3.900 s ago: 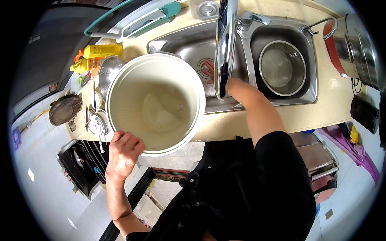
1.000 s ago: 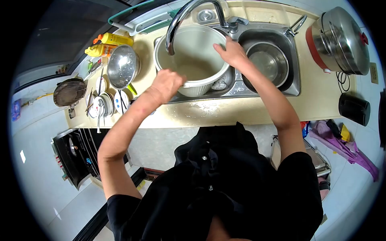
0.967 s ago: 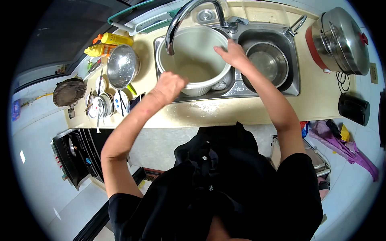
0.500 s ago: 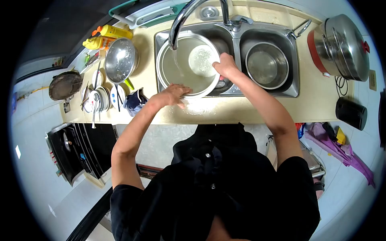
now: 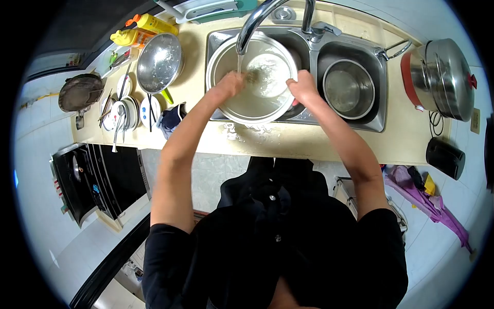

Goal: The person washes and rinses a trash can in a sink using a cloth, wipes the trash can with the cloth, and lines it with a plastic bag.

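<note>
A wide, light-coloured pot [image 5: 256, 114] sits tilted in the left sink basin, with water in it. A stream from the chrome faucet [image 5: 250, 28] falls into it. My left hand [image 5: 230, 85] is inside the pot, over its left part beside the stream. Its fingertips are blurred by motion and splashing, so whether they hold anything is unclear. My right hand [image 5: 303, 87] grips the pot's right rim, with a bit of red showing below the fingers. A steel pot [image 5: 349, 88] stands in the right basin, apart from both hands.
Left of the sink are a steel bowl [image 5: 159, 62], stacked dishes [image 5: 131, 113] with chopsticks, a dark cloth [image 5: 171, 119] and yellow bottles [image 5: 133, 38]. A large steamer pot [image 5: 437, 77] stands right. Water puddles [image 5: 249, 133] lie on the counter's front edge.
My left hand has moved from the pot's front rim into the pot, near the stream. My right hand keeps its grip on the rim. The view has shifted slightly.
</note>
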`<state>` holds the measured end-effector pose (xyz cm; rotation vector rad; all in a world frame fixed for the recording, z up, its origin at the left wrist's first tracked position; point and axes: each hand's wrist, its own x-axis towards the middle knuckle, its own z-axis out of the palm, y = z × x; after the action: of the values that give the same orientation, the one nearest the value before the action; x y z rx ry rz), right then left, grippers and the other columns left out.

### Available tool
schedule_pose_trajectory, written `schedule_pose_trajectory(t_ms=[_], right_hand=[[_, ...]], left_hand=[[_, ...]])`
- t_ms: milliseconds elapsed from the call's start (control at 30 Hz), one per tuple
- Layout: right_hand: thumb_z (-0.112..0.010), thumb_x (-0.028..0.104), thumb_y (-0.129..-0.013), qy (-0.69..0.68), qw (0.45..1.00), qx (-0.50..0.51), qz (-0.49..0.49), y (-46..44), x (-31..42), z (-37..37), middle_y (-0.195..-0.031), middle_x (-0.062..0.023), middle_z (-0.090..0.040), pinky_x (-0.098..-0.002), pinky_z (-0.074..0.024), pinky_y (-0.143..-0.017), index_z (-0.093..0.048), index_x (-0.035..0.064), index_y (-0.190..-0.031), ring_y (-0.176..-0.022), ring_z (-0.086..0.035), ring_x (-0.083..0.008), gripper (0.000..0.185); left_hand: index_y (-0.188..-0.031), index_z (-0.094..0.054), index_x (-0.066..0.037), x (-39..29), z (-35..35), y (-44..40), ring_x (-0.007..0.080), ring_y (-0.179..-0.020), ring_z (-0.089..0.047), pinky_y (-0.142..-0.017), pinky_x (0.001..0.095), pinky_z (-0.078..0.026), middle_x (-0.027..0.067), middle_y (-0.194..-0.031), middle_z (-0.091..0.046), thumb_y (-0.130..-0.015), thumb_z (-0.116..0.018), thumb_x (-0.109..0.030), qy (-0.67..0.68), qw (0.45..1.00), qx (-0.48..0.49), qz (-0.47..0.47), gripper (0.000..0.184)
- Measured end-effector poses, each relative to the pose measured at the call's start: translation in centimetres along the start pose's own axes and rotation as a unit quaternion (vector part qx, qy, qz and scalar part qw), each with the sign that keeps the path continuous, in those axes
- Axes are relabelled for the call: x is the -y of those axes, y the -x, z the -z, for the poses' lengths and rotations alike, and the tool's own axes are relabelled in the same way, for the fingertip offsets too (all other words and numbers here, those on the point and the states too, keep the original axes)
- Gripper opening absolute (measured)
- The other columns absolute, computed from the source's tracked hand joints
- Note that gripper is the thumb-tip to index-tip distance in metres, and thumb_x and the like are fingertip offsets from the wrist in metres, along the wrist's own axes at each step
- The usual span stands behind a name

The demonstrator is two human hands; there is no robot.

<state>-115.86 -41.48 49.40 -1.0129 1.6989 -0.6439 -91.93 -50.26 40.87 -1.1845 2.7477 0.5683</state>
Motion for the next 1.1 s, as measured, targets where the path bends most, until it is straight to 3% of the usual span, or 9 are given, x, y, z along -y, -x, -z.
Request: schedule_pose_trajectory(t_ms=[67, 133, 267, 367, 467, 600, 800, 900, 1100], right_hand=[[-0.054, 0.008, -0.076, -0.029, 0.999, 0.016, 0.000, -0.7, -1.5, 0.3, -0.064, -0.0264, -0.060, -0.0357, -0.0512, -0.044, -0.058, -0.0190, -0.076, -0.048, -0.062, -0.0296, 0.028], [-0.054, 0.008, -0.076, -0.036, 0.999, -0.006, -0.024, -0.6, -1.8, 0.4, -0.064, -0.0249, -0.061, -0.0359, -0.0506, -0.043, -0.058, -0.0183, -0.074, -0.047, -0.062, -0.0288, 0.027], [-0.053, 0.008, -0.076, -0.028, 0.999, -0.015, 0.006, -1.8, -2.3, -0.7, -0.064, -0.0231, -0.061, -0.0352, -0.0496, -0.042, -0.058, -0.0182, -0.076, -0.047, -0.062, -0.0276, 0.026], [-0.054, 0.009, -0.076, -0.031, 0.999, -0.013, 0.002, -1.8, -2.2, -2.0, -0.065, -0.0236, -0.061, -0.0349, -0.0500, -0.042, -0.058, -0.0172, -0.080, -0.048, -0.062, -0.0278, 0.026], [-0.055, 0.009, -0.077, -0.013, 1.000, -0.001, -0.009, -1.7, -2.7, -1.9, -0.066, -0.0239, -0.061, -0.0347, -0.0503, -0.042, -0.059, -0.0158, -0.081, -0.048, -0.062, -0.0278, 0.025], [-0.053, 0.010, -0.077, -0.057, 0.998, -0.001, 0.001, -2.5, -4.9, 0.7, -0.063, -0.0173, -0.061, -0.0319, -0.0467, -0.037, -0.061, -0.0109, -0.086, -0.044, -0.059, -0.0235, 0.024], [-0.055, 0.026, -0.083, -0.138, 0.989, -0.052, 0.004, -5.4, -5.4, -1.4, -0.066, -0.0151, -0.061, -0.0304, -0.0422, -0.033, -0.059, -0.0052, -0.085, -0.045, -0.058, -0.0199, 0.031], [-0.053, 0.036, -0.086, -0.027, 0.980, -0.159, 0.113, -5.1, -5.2, -3.6, -0.078, -0.0253, -0.061, -0.0423, -0.0480, -0.061, -0.057, -0.0057, -0.087, -0.068, -0.061, -0.0386, 0.042], [-0.047, 0.040, -0.089, 0.053, 0.974, -0.174, 0.135, -4.7, -6.3, 1.5, -0.079, -0.0268, -0.059, -0.0452, -0.0446, -0.070, -0.056, -0.0039, -0.081, -0.078, -0.058, -0.0425, 0.046]], left_hand=[[-0.107, -0.058, -0.005, -1.2, 1.9, 0.0, 0.0325, -0.100, -0.057, -0.088, 0.0398, -0.044, 0.0221, -0.102, -0.059, -0.076, -0.056, -0.009, -0.065, 0.980, 0.188, 0.022, 0.031], [-0.109, -0.058, -0.007, -4.0, 4.5, 2.2, 0.0306, -0.118, -0.044, -0.098, 0.0415, -0.036, 0.0201, -0.123, -0.048, -0.071, -0.059, -0.003, -0.227, 0.970, 0.054, -0.072, 0.037], [-0.118, -0.052, -0.010, -2.8, 7.3, 3.6, 0.0301, -0.128, -0.029, -0.104, 0.0442, -0.027, 0.0172, -0.135, -0.035, -0.067, -0.062, 0.000, -0.230, 0.973, -0.007, 0.020, 0.053], [-0.122, -0.042, -0.004, -2.3, 8.0, 4.7, 0.0348, -0.122, -0.034, -0.098, 0.0415, -0.033, 0.0204, -0.131, -0.035, -0.066, -0.064, -0.002, -0.121, 0.964, -0.209, 0.110, 0.060], [-0.113, -0.044, 0.001, 0.2, 6.4, 4.9, 0.0388, -0.104, -0.051, -0.085, 0.0426, -0.042, 0.0257, -0.114, -0.050, -0.068, -0.063, -0.003, 0.124, 0.945, -0.250, 0.171, 0.049], [-0.093, -0.049, 0.003, -0.7, 6.0, 4.1, 0.0430, -0.073, -0.059, -0.067, 0.0463, -0.047, 0.0256, -0.071, -0.058, -0.073, -0.060, -0.003, 0.129, 0.957, -0.225, 0.130, 0.024], [-0.101, -0.055, 0.000, -0.9, 10.8, 0.7, 0.0390, -0.078, -0.061, -0.069, 0.0430, -0.048, 0.0245, -0.081, -0.062, -0.076, -0.061, -0.010, 0.158, 0.929, -0.302, 0.147, 0.027], [-0.104, -0.058, -0.002, 0.2, 12.5, 1.5, 0.0356, -0.076, -0.063, -0.070, 0.0388, -0.049, 0.0225, -0.080, -0.063, -0.079, -0.061, -0.021, 0.144, 0.944, -0.225, 0.194, 0.032], [-0.097, -0.061, 0.000, -4.3, 11.5, 2.2, 0.0378, -0.083, -0.062, -0.075, 0.0398, -0.047, 0.0248, -0.081, -0.062, -0.083, -0.056, -0.032, 0.212, 0.926, -0.220, 0.222, 0.035]])
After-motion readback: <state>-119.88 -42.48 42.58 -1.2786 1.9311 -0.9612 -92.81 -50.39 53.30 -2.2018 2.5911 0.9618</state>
